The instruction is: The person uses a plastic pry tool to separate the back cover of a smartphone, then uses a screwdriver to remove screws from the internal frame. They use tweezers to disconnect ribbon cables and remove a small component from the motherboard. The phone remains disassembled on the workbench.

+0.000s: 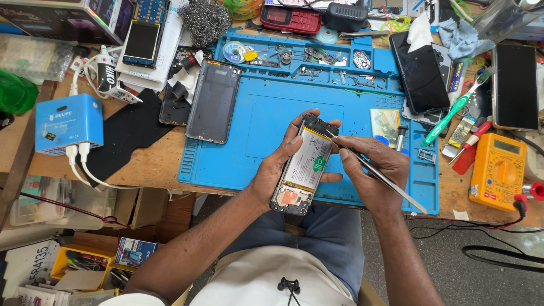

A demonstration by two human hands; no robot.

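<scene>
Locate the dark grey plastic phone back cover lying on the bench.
In the head view, the dark grey back cover lies at the blue mat's upper left corner, left of the opened phone.

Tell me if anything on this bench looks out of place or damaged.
The phone in the left hand lies opened, its battery bare; its grey back cover sits apart on the blue mat. The right hand holds tweezers to it. Nothing looks spilled.
</scene>
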